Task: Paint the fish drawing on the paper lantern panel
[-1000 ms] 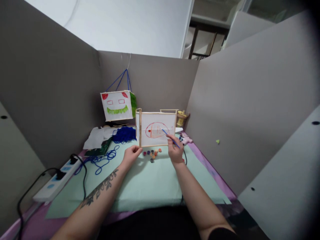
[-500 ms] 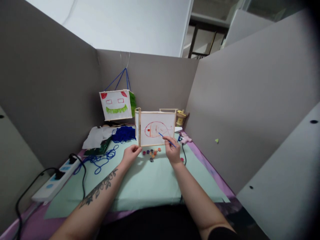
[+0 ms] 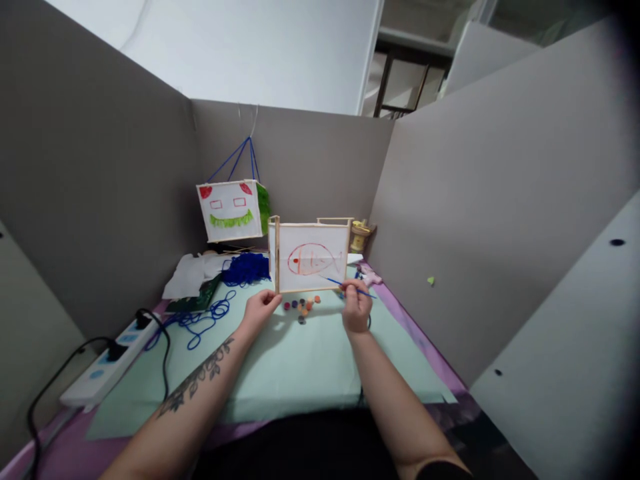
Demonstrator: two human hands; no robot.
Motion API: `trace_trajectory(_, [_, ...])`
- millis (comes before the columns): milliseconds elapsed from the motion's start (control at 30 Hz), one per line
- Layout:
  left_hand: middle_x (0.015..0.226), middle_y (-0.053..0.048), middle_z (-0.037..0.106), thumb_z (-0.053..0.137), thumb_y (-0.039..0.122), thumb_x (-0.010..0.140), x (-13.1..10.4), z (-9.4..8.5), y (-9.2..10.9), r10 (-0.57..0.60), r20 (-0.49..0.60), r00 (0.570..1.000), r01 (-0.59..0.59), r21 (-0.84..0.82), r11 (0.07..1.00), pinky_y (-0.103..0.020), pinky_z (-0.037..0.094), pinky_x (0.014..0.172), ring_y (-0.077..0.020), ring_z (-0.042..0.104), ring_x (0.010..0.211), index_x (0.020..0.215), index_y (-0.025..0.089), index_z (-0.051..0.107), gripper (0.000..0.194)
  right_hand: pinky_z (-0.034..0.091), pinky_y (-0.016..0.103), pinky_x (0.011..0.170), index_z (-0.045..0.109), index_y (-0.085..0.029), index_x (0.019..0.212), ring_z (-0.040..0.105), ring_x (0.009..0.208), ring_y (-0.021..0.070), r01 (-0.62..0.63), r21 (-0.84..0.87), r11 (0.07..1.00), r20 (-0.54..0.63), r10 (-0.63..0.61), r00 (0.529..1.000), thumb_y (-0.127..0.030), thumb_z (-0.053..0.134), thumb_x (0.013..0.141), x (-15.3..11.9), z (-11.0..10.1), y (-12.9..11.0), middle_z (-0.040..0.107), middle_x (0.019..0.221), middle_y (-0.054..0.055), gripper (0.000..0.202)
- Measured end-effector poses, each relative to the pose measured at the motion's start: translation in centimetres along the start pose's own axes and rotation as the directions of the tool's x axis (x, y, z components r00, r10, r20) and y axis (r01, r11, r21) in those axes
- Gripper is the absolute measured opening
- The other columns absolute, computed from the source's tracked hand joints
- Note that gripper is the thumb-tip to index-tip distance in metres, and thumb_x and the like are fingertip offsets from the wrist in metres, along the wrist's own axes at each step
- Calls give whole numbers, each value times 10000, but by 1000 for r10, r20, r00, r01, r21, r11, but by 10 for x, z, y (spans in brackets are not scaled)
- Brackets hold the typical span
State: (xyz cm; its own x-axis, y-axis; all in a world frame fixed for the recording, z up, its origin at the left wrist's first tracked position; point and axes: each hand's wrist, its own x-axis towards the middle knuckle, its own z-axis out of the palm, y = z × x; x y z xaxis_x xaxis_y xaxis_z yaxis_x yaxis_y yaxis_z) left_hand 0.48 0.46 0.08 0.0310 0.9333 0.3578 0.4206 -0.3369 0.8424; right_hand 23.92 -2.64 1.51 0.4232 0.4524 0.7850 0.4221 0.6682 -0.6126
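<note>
A wooden-framed paper lantern (image 3: 320, 280) stands upright before me, a red and orange fish drawn on its white front panel. My left hand (image 3: 261, 309) is closed at the frame's lower left corner, thumb and fingers pinching the wood. In my right hand (image 3: 357, 308) is a thin blue paintbrush (image 3: 345, 284), pinched near its middle, its tip pointing left over the panel's lower part below the fish. Whether the tip touches the paper I cannot tell. Several small paint pots (image 3: 302, 307) sit on the table just under the lantern.
Hanging at the back left is another paper lantern (image 3: 233, 220) with a painted face. Blue yarn (image 3: 247, 268) and crumpled white paper (image 3: 187, 277) lie on the left, near a power strip (image 3: 107, 367) with black cords. Grey partitions (image 3: 300, 160) enclose the table.
My right hand has moved right and slightly down, drawing the brush tip off the fish to below it. The brush lies flatter. My left hand keeps its hold on the frame.
</note>
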Motion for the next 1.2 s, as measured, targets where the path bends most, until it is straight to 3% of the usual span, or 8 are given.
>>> trace_trajectory(133, [546, 32, 478, 570, 469, 714, 0, 1, -3, -12, 6, 1000, 12, -2, 1000, -227, 320, 540, -114, 422, 545, 647, 158, 575, 318, 426, 255, 524, 613, -153, 815, 554, 567, 133, -171, 246, 954, 2, 176, 984, -350, 365, 888, -1, -5, 3, 603, 662, 26, 325])
trace_trajectory(233, [551, 33, 480, 570, 469, 718, 0, 1, -4, -12, 6, 1000, 12, -2, 1000, -225, 321, 541, -112, 424, 549, 653, 157, 574, 318, 468, 277, 550, 648, -137, 907, 610, 589, 156, -259, 265, 929, 256, 191, 948, -393, 332, 912, -2, -6, 5, 665, 681, 57, 407])
trace_trajectory(300, [554, 34, 481, 572, 466, 720, 0, 0, -3, -7, 1, 1000, 7, 2, 1000, -223, 323, 545, -109, 423, 550, 649, 157, 570, 317, 483, 281, 560, 673, -138, 833, 624, 584, 161, -277, 183, 943, 406, 184, 895, -422, 423, 892, -2, -4, 6, 684, 682, 68, 383])
trace_trajectory(400, [551, 35, 476, 575, 461, 722, -1, 0, -1, -18, -6, 1000, 19, 10, 1000, -223, 320, 544, -107, 417, 549, 647, 156, 572, 314, 490, 276, 589, 663, -156, 707, 633, 617, 167, -179, 35, 983, 512, 136, 848, -415, 535, 848, -5, 1, 8, 688, 695, 68, 322])
trace_trajectory(467, [551, 34, 473, 575, 459, 723, -1, -1, 0, -24, -7, 1000, 24, 7, 1000, -223, 319, 542, -107, 415, 549, 645, 156, 572, 313, 485, 276, 617, 645, -167, 720, 632, 648, 169, -61, -41, 997, 546, 73, 834, -407, 481, 881, -8, 4, 9, 678, 690, 63, 332])
trace_trajectory(700, [536, 33, 469, 580, 452, 718, -1, 0, 3, -24, -4, 1000, 24, -5, 1000, -225, 323, 537, -107, 411, 540, 642, 156, 575, 306, 458, 284, 665, 583, -185, 791, 605, 671, 168, 214, -146, 966, 526, -107, 843, -346, 361, 934, -11, 8, 13, 650, 714, 62, 310])
trace_trajectory(933, [543, 32, 479, 576, 456, 728, 1, 1, 0, -1, 14, 1000, 2, -5, 1000, -224, 328, 537, -109, 421, 541, 651, 158, 579, 307, 438, 281, 687, 586, -185, 817, 586, 701, 175, 265, -208, 942, 648, -70, 758, -332, 360, 932, -14, 15, 20, 646, 735, 65, 293])
trace_trajectory(1200, [556, 29, 503, 571, 466, 729, 2, 0, -2, 19, 6, 1000, -19, 13, 1000, -223, 332, 536, -112, 437, 546, 656, 159, 586, 316, 441, 261, 716, 602, -187, 822, 598, 736, 157, 109, -205, 973, 726, 77, 683, -296, 426, 906, -20, 28, 24, 659, 780, 46, 224])
